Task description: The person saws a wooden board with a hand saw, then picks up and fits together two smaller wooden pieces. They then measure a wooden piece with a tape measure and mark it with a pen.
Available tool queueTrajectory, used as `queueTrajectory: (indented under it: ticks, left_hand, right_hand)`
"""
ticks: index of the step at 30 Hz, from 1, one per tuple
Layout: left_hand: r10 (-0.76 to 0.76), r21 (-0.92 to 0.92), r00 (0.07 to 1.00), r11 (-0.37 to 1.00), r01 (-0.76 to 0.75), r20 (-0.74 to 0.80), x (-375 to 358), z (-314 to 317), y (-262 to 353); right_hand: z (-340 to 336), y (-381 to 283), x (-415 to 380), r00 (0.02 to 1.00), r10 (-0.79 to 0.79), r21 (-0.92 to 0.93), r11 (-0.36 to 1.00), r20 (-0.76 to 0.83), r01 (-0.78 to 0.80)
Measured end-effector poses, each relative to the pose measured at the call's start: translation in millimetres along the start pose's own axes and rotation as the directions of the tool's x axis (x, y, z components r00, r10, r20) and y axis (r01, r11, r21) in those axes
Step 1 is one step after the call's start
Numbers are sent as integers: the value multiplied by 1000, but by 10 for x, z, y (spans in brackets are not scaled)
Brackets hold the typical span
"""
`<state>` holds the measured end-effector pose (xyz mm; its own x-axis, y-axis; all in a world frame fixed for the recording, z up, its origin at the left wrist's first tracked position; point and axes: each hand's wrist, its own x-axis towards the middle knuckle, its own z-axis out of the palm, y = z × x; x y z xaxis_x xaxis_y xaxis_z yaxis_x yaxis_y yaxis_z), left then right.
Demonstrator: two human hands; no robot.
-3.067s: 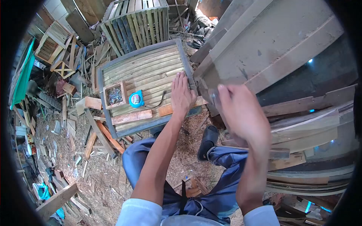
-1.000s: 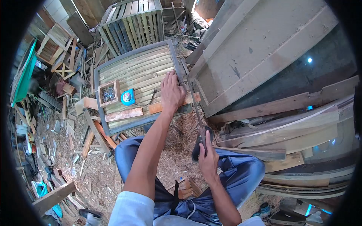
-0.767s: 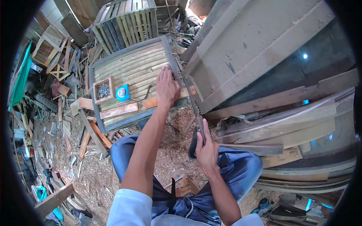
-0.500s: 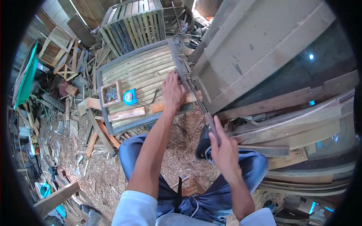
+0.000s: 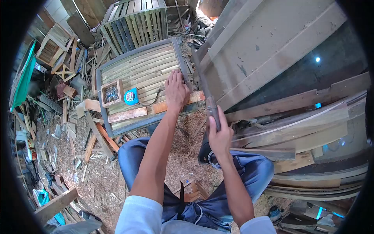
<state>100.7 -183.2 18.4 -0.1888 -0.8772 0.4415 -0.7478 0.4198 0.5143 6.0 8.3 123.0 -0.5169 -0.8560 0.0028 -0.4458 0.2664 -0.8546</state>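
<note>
My right hand [image 5: 220, 134] is closed round the handle of a machete [image 5: 200, 72]. Its long dark blade points up and away, blurred, just right of the slatted wooden panel [image 5: 136, 72]. Over the panel's right side, my left hand [image 5: 177, 91] curls its fingers on what looks like a dark piece of wood [image 5: 187, 84], mostly hidden by the hand. An orange-brown wood strip [image 5: 196, 97] passes under that hand and sticks out past the panel's edge. Left of it lie a second strip [image 5: 127, 114], a blue tape measure [image 5: 131, 96] and a wooden box of nails [image 5: 112, 93].
Large wooden boards [image 5: 269, 50] lean close on the right, above stacked planks [image 5: 292, 136]. A slatted crate [image 5: 136, 27] stands behind the panel. Wood scraps [image 5: 99, 134] and shavings cover the floor on the left. My knees flank the near side.
The machete has swung up and slightly left, its blade lifting away from the panel's edge. My left hand keeps its place on the panel, while the whole view shifts slightly.
</note>
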Motion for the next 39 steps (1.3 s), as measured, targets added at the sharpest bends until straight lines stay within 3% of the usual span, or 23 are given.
queueTrajectory:
  ticks: [2,5,18,24,26,27,29,32,37,39]
  left_hand:
    - [8,-17,999,1000,-9,-40,12,28,5]
    - [21,-3,998,1000,-21,-55,35,8,20]
    - [-12,-19,999,1000,11,-40,25,-18,17]
    - [-17,-13,1000,1000,17,-12,-28,-86,71]
    - [-25,45,1000,999,25,-1,-27,8,-22]
    - [-40,63,999,997,40,-5,-15,61,-16]
    - [-75,31,997,997,74,20,-68,35,43]
    - [-82,36,997,996,81,10,-15,-7,57]
    - [-67,13,997,998,67,-24,-21,19,23]
    - [-73,21,997,997,73,-18,-26,33,30]
  right_hand:
    - [100,71,141,998,8,-65,998,57,-4]
    - [217,308,107,988,-157,-80,984,5,157]
    - [330,268,30,986,-153,-258,952,73,167]
    - [266,215,-213,990,53,-186,982,128,-28]
    - [64,649,-1118,980,147,-157,980,137,-125]
    - [-45,973,-1556,999,-34,-203,978,41,42]
    - [-374,787,-1951,943,310,-265,926,123,-269]
    - [-390,504,-1726,996,83,-191,978,-26,-87]
    - [-138,128,-947,998,49,-46,998,-37,-51]
    - [31,280,-604,996,-74,-92,993,-40,70]
